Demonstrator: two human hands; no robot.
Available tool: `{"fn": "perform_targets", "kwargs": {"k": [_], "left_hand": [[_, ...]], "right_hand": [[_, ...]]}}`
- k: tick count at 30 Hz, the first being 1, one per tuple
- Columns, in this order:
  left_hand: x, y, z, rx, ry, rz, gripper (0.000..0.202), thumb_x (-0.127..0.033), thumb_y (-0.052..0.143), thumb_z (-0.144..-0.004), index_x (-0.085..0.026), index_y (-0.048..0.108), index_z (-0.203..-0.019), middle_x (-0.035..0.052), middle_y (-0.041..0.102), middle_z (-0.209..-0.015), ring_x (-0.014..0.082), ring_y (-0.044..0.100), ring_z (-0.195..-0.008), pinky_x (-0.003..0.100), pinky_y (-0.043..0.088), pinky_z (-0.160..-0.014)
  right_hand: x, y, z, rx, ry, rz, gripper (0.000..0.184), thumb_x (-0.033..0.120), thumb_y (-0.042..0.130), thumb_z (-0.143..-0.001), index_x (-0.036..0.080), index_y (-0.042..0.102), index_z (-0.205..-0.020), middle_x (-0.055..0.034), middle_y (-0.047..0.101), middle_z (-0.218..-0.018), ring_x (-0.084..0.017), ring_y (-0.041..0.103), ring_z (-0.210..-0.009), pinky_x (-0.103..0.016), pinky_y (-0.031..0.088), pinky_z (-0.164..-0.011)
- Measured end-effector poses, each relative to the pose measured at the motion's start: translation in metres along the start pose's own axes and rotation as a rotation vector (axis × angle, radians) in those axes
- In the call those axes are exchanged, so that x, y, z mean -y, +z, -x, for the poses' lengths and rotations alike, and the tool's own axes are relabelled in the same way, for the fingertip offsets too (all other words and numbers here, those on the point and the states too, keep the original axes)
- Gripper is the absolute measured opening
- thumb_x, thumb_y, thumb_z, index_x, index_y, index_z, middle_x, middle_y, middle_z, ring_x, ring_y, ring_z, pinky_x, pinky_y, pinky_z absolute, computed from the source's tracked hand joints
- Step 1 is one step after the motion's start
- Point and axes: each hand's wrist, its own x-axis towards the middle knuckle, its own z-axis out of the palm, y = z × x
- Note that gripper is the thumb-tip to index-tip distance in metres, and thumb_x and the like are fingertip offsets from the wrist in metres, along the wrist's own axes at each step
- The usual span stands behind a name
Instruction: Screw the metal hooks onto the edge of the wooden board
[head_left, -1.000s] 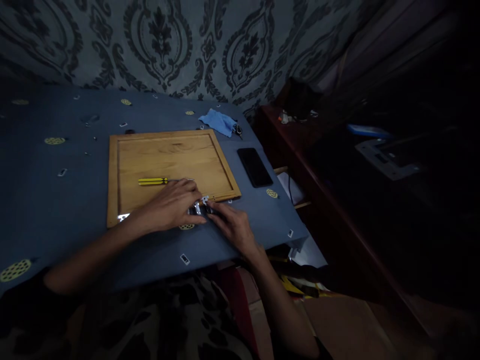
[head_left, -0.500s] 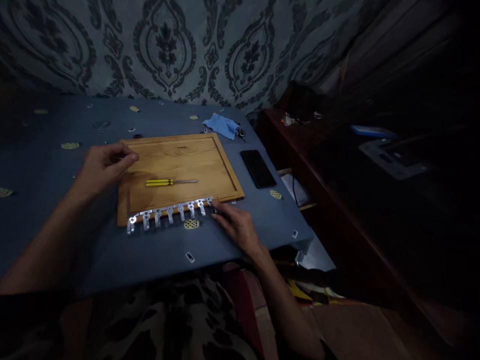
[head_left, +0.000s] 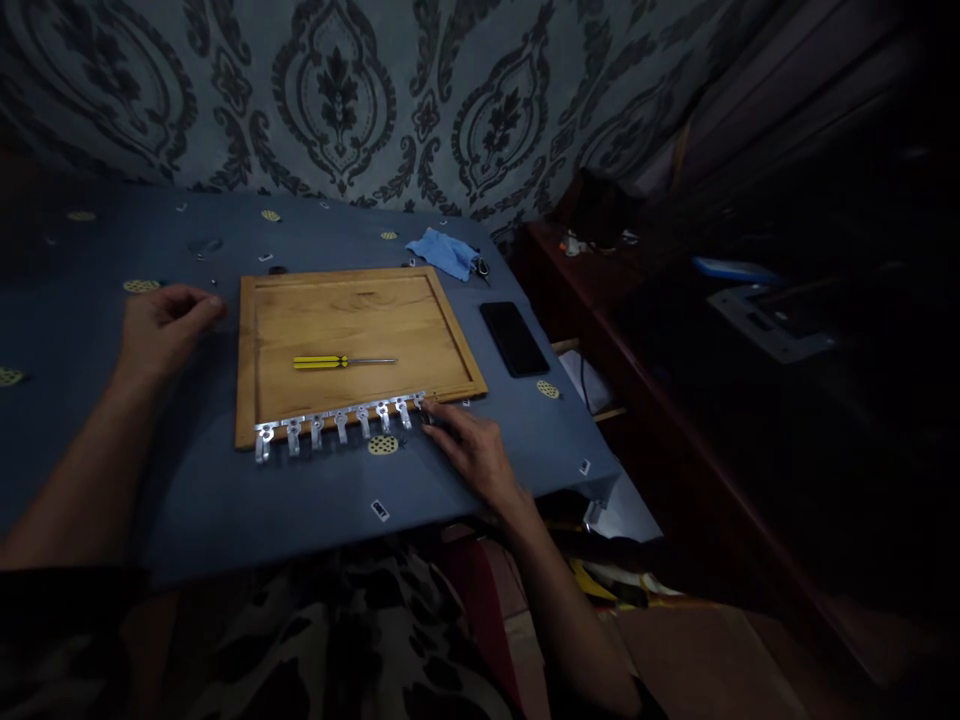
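A wooden tray (head_left: 352, 315) lies on a blue-covered table (head_left: 187, 490). A metal hook rail (head_left: 337, 425) with several shiny hooks rests along the tray's near edge. My right hand (head_left: 469, 450) lies by the rail's right end, fingertips touching it, fingers loosely spread. My left hand (head_left: 161, 325) hovers left of the tray above the cloth, fingers curled loosely together; I cannot make out anything in them. A yellow-handled screwdriver (head_left: 341, 362) lies inside the tray.
A black phone (head_left: 514, 338) lies right of the tray. A blue cloth (head_left: 446, 250) sits at the table's far right corner. Small metal bits and yellow round patches dot the table cover. A dark wooden shelf (head_left: 600, 290) stands to the right, cluttered.
My left hand left the hook rail and moved up and leftward, off the tray. The rail now shows in full. My right hand stayed at the rail's right end.
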Motion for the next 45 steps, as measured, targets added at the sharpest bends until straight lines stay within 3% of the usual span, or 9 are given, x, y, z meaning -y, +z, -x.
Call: {"fn": "perform_targets", "kwargs": {"k": [8, 15, 18, 23, 33, 39, 45], "left_hand": [[0.023, 0.0, -0.014, 0.012, 0.027, -0.103, 0.029, -0.039, 0.062, -0.069, -0.014, 0.067, -0.083, -0.0001, 0.064, -0.075, 0.0122, 0.057, -0.07, 0.025, 0.047, -0.072], [0.057, -0.011, -0.029, -0.009, 0.119, -0.374, 0.026, -0.016, 0.053, -0.091, -0.014, 0.07, -0.11, 0.0068, 0.074, -0.105, 0.0213, 0.068, -0.103, 0.039, 0.053, -0.099], [0.071, -0.012, -0.032, -0.011, 0.125, -0.46, 0.023, -0.03, 0.064, -0.098, -0.014, 0.068, -0.114, 0.0076, 0.072, -0.113, 0.0219, 0.068, -0.107, 0.046, 0.055, -0.1], [0.087, -0.006, -0.036, 0.022, 0.15, -0.55, 0.035, -0.038, 0.065, -0.099, -0.015, 0.063, -0.126, 0.01, 0.066, -0.126, 0.0235, 0.067, -0.112, 0.047, 0.058, -0.097], [0.097, -0.009, -0.048, 0.049, 0.162, -0.682, 0.035, -0.038, 0.064, -0.099, -0.017, 0.063, -0.128, 0.0104, 0.065, -0.13, 0.0236, 0.066, -0.113, 0.046, 0.058, -0.096], [0.1, -0.019, -0.047, 0.069, 0.189, -0.676, 0.037, -0.038, 0.065, -0.099, -0.016, 0.062, -0.128, 0.0105, 0.065, -0.128, 0.0237, 0.066, -0.112, 0.046, 0.059, -0.095], [0.097, -0.015, -0.042, 0.135, 0.23, -0.684, 0.034, -0.038, 0.065, -0.099, -0.015, 0.063, -0.125, 0.0097, 0.066, -0.125, 0.0225, 0.067, -0.109, 0.045, 0.059, -0.094]], "right_hand": [[0.001, 0.0, 0.0, 0.003, 0.023, -0.004, 0.03, 0.028, 0.064, -0.1, 0.026, 0.07, -0.13, -0.0067, 0.079, -0.121, -0.024, 0.077, -0.109, -0.038, 0.063, -0.097], [-0.004, -0.001, 0.001, -0.018, -0.002, 0.009, 0.028, 0.029, 0.06, -0.101, 0.026, 0.071, -0.127, -0.0066, 0.08, -0.119, -0.026, 0.078, -0.106, -0.038, 0.065, -0.094], [-0.008, -0.001, 0.0, -0.029, -0.032, 0.009, 0.029, 0.029, 0.06, -0.101, 0.026, 0.071, -0.128, -0.0068, 0.08, -0.119, -0.027, 0.079, -0.105, -0.038, 0.067, -0.091], [-0.014, 0.0, -0.003, -0.035, -0.081, 0.016, 0.03, 0.029, 0.059, -0.1, 0.026, 0.072, -0.128, -0.0066, 0.08, -0.119, -0.027, 0.079, -0.104, -0.038, 0.068, -0.09], [-0.016, 0.001, -0.004, -0.059, -0.118, -0.009, 0.031, 0.026, 0.06, -0.099, 0.026, 0.07, -0.129, -0.0071, 0.08, -0.118, -0.028, 0.08, -0.101, -0.04, 0.068, -0.088], [-0.013, 0.0, -0.004, -0.062, -0.093, -0.024, 0.032, 0.026, 0.062, -0.098, 0.029, 0.071, -0.128, -0.0062, 0.08, -0.118, -0.029, 0.079, -0.103, -0.043, 0.068, -0.089], [-0.012, -0.001, -0.003, -0.053, -0.084, -0.022, 0.031, 0.028, 0.062, -0.099, 0.028, 0.071, -0.129, -0.0067, 0.08, -0.118, -0.029, 0.079, -0.103, -0.042, 0.068, -0.09]]}}
